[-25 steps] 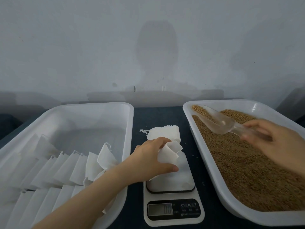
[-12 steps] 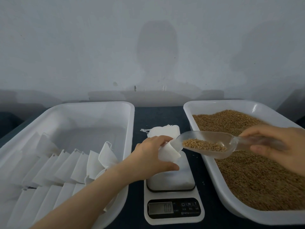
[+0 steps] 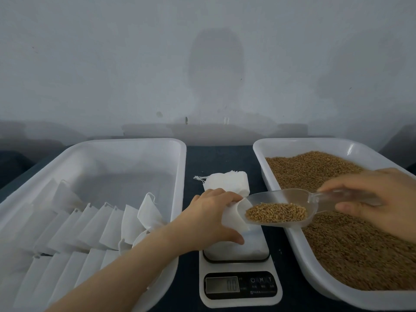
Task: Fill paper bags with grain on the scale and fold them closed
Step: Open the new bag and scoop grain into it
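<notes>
My left hand (image 3: 209, 218) grips a small white paper bag (image 3: 234, 218) and holds it open and upright on the platform of the white digital scale (image 3: 240, 266). My right hand (image 3: 380, 202) holds the handle of a clear plastic scoop (image 3: 286, 208). The scoop carries brown grain, and its tip touches the bag's mouth. The scale's display reads zero.
A white tray of grain (image 3: 281, 226) stands on the right. A white tray on the left (image 3: 180, 176) holds rows of folded white bags (image 3: 90, 228). A stack of flat unfilled bags (image 3: 222, 181) lies on the dark table behind the scale.
My right hand dug the scoop into the grain, lifted it out loaded and carried it left to the bag's mouth. My left hand kept the bag on the scale.
</notes>
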Action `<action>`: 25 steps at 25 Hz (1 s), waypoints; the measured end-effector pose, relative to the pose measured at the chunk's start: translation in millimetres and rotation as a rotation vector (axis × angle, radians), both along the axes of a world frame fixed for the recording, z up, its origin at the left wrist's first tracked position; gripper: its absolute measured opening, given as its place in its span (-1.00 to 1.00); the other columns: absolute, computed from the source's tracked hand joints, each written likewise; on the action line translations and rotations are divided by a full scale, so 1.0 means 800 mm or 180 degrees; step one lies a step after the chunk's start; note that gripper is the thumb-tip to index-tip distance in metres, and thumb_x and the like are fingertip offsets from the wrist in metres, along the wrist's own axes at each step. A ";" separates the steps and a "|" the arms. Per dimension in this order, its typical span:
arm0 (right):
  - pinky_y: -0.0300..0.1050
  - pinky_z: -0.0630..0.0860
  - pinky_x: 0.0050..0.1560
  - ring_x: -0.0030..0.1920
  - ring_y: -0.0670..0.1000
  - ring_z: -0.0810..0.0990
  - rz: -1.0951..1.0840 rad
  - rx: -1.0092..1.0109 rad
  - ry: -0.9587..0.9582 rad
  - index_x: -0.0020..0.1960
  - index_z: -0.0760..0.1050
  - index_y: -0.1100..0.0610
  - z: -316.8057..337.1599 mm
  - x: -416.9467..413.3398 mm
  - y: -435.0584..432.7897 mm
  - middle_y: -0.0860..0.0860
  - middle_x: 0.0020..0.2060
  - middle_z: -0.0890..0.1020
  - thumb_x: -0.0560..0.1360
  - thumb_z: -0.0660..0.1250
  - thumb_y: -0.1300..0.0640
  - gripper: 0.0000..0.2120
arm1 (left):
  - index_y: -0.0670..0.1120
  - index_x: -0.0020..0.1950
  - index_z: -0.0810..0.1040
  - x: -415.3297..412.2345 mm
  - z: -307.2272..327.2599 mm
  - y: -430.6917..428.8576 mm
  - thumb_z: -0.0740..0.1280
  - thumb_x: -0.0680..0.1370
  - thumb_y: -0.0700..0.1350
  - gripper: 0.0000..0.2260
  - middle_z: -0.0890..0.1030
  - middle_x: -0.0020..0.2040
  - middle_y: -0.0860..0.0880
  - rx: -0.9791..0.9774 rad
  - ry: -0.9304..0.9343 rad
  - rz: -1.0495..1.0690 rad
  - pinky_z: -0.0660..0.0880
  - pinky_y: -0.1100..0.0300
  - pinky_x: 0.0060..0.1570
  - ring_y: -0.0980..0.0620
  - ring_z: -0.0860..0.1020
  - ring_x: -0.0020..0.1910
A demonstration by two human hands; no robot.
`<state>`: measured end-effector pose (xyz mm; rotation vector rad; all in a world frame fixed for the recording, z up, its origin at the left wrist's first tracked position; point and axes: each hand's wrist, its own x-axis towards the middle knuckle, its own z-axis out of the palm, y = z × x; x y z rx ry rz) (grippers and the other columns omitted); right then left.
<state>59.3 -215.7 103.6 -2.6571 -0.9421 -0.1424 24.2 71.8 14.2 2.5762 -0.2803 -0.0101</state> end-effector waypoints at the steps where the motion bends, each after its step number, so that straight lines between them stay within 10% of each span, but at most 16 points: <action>1: -0.15 0.48 -0.30 -0.08 -0.31 0.52 0.0033 0.0030 -0.0035 0.02 0.37 -0.55 -0.001 0.000 0.003 -0.45 -0.16 0.57 0.29 0.18 -0.27 -0.68 | 0.16 0.36 0.36 0.000 0.000 0.000 0.50 0.34 0.17 -0.37 0.42 0.18 0.21 -0.0026 -0.0016 -0.0021 0.24 0.22 0.23 0.21 0.30 0.15; 6: -0.33 0.24 -0.10 0.01 -0.37 0.42 0.0122 -0.0245 -0.0653 0.10 0.30 -0.53 0.003 -0.002 0.015 -0.52 0.03 0.44 0.41 0.16 -0.27 -0.72 | 0.15 0.31 0.40 0.000 0.000 0.000 0.51 0.32 0.19 -0.39 0.42 0.09 0.28 -0.0396 -0.0012 0.0045 0.29 0.39 0.07 0.25 0.37 0.11; 13: -0.40 0.15 -0.10 -0.12 -0.24 0.45 0.0310 -0.0755 -0.1072 0.03 0.36 -0.42 0.028 0.009 0.026 -0.44 -0.39 0.49 0.39 0.10 -0.25 -0.78 | 0.20 0.24 0.41 -0.004 0.005 -0.003 0.49 0.32 0.22 -0.46 0.46 0.03 0.33 -0.0703 0.0114 0.0062 0.41 0.42 -0.02 0.28 0.46 0.07; 18: -0.33 0.26 -0.16 -0.37 -0.24 0.50 0.0152 -0.1301 -0.0990 -0.02 0.38 -0.45 0.048 0.021 0.035 -0.40 -0.41 0.51 0.39 0.03 -0.30 -0.77 | 0.19 0.25 0.41 -0.006 0.008 -0.005 0.48 0.32 0.24 -0.45 0.44 0.06 0.34 -0.0648 0.0078 0.0047 0.42 0.34 0.12 0.27 0.44 0.12; 25: -0.07 0.38 0.10 -0.17 -0.21 0.51 0.0290 -0.1648 -0.1054 0.06 0.22 -0.53 0.072 0.014 0.055 -0.33 -0.32 0.58 0.27 -0.23 -0.34 -0.57 | 0.25 0.19 0.42 -0.005 0.009 -0.005 0.48 0.30 0.26 -0.49 0.40 0.06 0.38 -0.0703 -0.0087 0.0027 0.43 0.19 0.24 0.25 0.41 0.18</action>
